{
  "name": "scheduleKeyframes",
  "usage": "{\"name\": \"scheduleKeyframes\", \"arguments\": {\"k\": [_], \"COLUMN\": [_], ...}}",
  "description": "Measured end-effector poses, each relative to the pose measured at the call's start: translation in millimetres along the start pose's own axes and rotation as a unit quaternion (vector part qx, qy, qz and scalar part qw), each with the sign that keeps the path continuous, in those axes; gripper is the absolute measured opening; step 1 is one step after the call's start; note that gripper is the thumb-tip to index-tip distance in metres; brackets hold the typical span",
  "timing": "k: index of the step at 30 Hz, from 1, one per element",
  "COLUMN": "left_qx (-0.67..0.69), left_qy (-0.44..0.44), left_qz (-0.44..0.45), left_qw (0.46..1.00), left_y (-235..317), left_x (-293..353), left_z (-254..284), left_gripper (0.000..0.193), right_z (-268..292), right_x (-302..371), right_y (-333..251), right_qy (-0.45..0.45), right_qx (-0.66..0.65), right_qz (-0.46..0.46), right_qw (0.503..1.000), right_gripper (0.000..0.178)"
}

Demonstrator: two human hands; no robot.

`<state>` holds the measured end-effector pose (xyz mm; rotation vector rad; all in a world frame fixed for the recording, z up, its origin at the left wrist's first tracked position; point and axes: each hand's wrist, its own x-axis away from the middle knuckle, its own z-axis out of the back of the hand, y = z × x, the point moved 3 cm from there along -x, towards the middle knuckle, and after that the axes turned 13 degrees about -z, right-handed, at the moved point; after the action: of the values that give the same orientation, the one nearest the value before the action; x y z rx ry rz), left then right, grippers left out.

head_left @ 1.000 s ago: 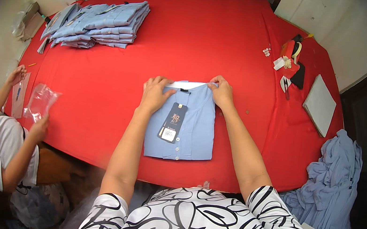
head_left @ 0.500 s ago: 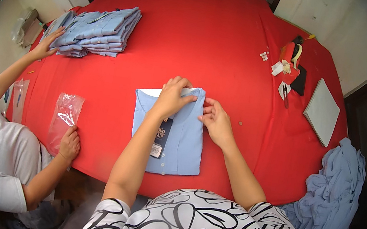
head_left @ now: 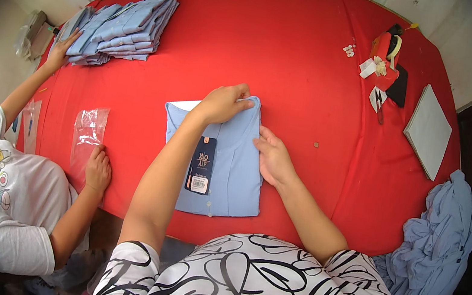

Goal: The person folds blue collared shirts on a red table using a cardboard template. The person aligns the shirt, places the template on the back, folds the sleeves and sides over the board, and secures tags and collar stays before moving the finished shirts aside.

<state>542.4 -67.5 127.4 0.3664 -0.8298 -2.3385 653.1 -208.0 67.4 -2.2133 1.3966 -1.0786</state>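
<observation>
Near the red table's front edge: left hand now gripping the folded light-blue shirt's collar end, right hand shifted down, flat on its side (folding nearly finished).

left hand reaches forward, fingers curled down; right hand lies flat, fingers extended.

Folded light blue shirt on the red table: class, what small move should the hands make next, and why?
Probably press and smooth the folded light blue shirt flat. The left hand pinches its far collar edge, the right hand rests on its right side, and white card peeks out there.
</observation>
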Motion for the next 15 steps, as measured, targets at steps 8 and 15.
{"name": "scheduleKeyframes", "arguments": {"k": [8,15], "left_qx": [-0.089,-0.094], "left_qy": [-0.075,0.053], "left_qz": [0.004,-0.090], "left_qw": [0.993,0.990], "left_y": [-4.1,-5.7], "left_x": [-5.4,5.6], "left_z": [-21.0,-29.1], "left_gripper": [0.036,0.029], "right_z": [-1.7,-4.8], "right_x": [61.9,44.7], "right_y": [7.5,2.9], "right_qy": [0.140,0.218], "right_qx": [0.347,0.540], "right_qz": [0.047,0.326], "right_qw": [0.926,0.744], "right_gripper": [0.053,0.024]}}
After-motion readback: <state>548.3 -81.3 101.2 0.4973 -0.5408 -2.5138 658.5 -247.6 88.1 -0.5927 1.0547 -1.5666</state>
